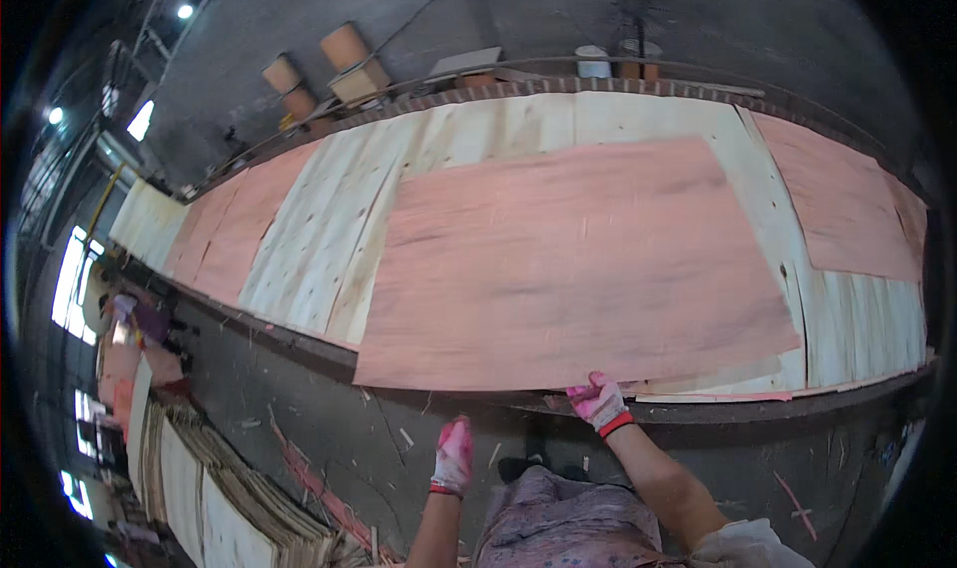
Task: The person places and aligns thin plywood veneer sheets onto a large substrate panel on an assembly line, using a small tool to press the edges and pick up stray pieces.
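Note:
A large pink veneer sheet [588, 264] lies across pale wood veneer sheets [344, 219] on a long table. My right hand [601, 406], in a pink-stained white glove with a red cuff, is at the sheet's near edge, with the thumb over the edge and the other fingers partly hidden. To the left, my left hand [455, 456], gloved the same way, is apart from the sheet, just off the table's near side. Its fingers are curled together and nothing shows in them.
More pink sheets [847, 199] cover the table's right end, others its left part. A stack of veneer [224, 498] stands on the floor at lower left, near scattered wood strips [319, 483]. A white bucket [592, 62] is beyond the table. Another person [140, 319] is at far left.

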{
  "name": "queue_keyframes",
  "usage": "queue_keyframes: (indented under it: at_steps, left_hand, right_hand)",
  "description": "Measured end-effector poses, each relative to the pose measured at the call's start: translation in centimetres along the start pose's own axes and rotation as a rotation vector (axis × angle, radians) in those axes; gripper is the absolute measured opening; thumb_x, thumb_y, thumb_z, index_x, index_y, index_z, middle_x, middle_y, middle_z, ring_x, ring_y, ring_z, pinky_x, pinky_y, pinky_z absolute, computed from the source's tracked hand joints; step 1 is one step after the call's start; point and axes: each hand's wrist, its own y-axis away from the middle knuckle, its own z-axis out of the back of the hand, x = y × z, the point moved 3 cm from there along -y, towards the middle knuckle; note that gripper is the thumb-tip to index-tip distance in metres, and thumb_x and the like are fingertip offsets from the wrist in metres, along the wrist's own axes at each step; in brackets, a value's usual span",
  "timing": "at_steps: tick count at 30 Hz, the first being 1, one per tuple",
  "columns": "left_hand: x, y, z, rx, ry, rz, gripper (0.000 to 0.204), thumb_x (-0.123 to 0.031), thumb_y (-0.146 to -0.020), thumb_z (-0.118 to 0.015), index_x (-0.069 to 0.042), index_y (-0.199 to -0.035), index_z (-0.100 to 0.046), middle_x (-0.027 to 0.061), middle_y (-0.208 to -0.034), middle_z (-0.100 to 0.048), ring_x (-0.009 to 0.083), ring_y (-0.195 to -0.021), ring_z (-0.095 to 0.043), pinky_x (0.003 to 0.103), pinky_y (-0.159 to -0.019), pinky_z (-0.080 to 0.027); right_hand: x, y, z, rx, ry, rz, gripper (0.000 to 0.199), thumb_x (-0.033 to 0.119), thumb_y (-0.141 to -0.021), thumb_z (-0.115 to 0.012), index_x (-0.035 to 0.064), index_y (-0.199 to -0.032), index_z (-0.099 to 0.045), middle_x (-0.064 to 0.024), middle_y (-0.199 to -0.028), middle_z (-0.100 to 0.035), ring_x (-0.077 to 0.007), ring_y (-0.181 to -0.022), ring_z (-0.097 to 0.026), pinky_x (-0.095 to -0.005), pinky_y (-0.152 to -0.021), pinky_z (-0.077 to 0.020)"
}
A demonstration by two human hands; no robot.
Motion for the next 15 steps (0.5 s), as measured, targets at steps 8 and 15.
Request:
queue_keyframes:
  at_steps: [8,15]
  left_hand:
    - [-3.6,-10.3,-6.2,0.063,0.430,0.481,0.046,-0.055,-0.081,-0.062,-0.015,-0.101,-0.058,-0.0018,-0.099,-0.061,0.0174,-0.084,-0.058,0.031,-0.075,-0.049]
    - [-1.9,-15.6,-3.0,0.125,0.436,0.602,0.037,-0.041,-0.084,-0.064,-0.015,-0.109,-0.056,0.0023,-0.111,-0.060,0.0237,-0.101,-0.059,0.037,-0.079,-0.054]
  right_hand:
    - [1.3,-0.5,3.6,-0.162,0.169,0.024,0.006,0.004,-0.078,-0.051,0.0092,-0.081,-0.050,-0.0091,-0.083,-0.055,-0.0271,-0.071,-0.055,-0.0425,-0.064,-0.0490]
    - [12.6,-1.7,9.9,-0.260,-0.152,0.655,0.011,0.008,-0.080,-0.053,0.0152,-0.079,-0.045,-0.0031,-0.063,-0.041,-0.0205,-0.052,-0.043,-0.0395,-0.055,-0.0428]
